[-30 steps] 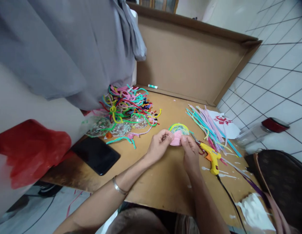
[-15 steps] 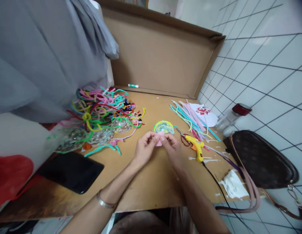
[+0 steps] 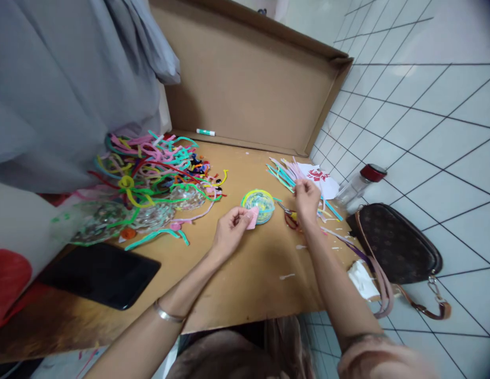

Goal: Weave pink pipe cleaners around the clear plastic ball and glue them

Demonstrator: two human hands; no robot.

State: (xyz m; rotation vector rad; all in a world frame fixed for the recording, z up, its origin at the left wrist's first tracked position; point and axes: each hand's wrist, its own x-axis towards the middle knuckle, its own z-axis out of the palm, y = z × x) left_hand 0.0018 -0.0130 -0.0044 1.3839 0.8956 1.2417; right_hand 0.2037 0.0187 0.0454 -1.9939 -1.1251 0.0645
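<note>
My left hand (image 3: 231,230) pinches a small flat pink piece (image 3: 253,216) between thumb and fingers. The piece overlaps the near edge of a round disc (image 3: 264,204) wound in yellow, green and blue, which lies on the table. Farther right, my right hand (image 3: 307,201) is raised with its fingers curled together near a bundle of pastel pipe cleaners (image 3: 283,173); whatever it holds, if anything, is hidden. Beneath that hand, scissors with red handles (image 3: 291,222) show in part, and only a bit of the yellow glue gun (image 3: 294,216) is visible.
Tangled pipe cleaners (image 3: 150,158) and clear plastic domes (image 3: 150,217) fill the left side. A black tablet (image 3: 105,273) lies in front of them. At right are a red-lidded bottle (image 3: 358,184), a brown bag (image 3: 397,247) and white tissue (image 3: 362,279). A cardboard wall (image 3: 245,79) stands behind.
My right hand has left the pink piece and moved right and up, covering most of the glue gun. My left hand keeps the piece. The view has shifted slightly.
</note>
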